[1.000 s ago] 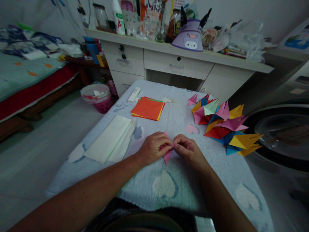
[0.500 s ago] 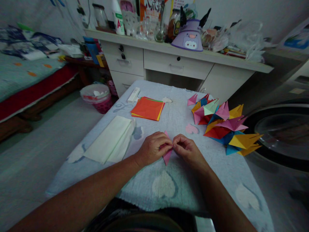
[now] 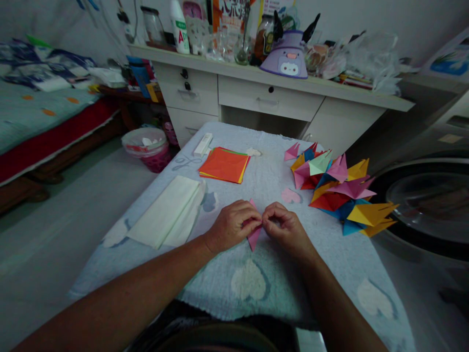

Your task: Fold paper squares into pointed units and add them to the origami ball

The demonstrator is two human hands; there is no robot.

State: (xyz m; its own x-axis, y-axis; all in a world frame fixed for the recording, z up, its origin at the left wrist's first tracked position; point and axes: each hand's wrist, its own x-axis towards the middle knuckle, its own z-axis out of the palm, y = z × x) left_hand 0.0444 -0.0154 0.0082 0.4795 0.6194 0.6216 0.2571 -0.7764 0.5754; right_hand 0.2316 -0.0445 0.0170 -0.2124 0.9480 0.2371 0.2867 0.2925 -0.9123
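Observation:
A small piece of folded pink origami paper [image 3: 254, 238] is between my hands, just above or on the cloth; its lower and upper points show. My left hand [image 3: 237, 220] is closed on it from the left, thumb and fingers pinched together. From the right, my right hand [image 3: 283, 224] pinches its right-hand edge, fingertips almost touching those of the left. The fingers cover the middle of the paper. Beyond my hands lies a stack of square coloured paper [image 3: 223, 165], orange on top. To the right stands a cluster of finished folded paper cranes [image 3: 333, 188] in several colours.
A pale folded sheet or cloth [image 3: 166, 210] lies left of my hands, and a white box-like object [image 3: 202, 144] at the far left. The table has a blue heart-patterned cloth [image 3: 293, 293]. Behind stands a white desk [image 3: 190, 93]; a pink bin [image 3: 156, 156] is on the floor.
Almost nothing differs. My right hand's fingers have shifted very slightly against the pink paper; both hands keep their pinch.

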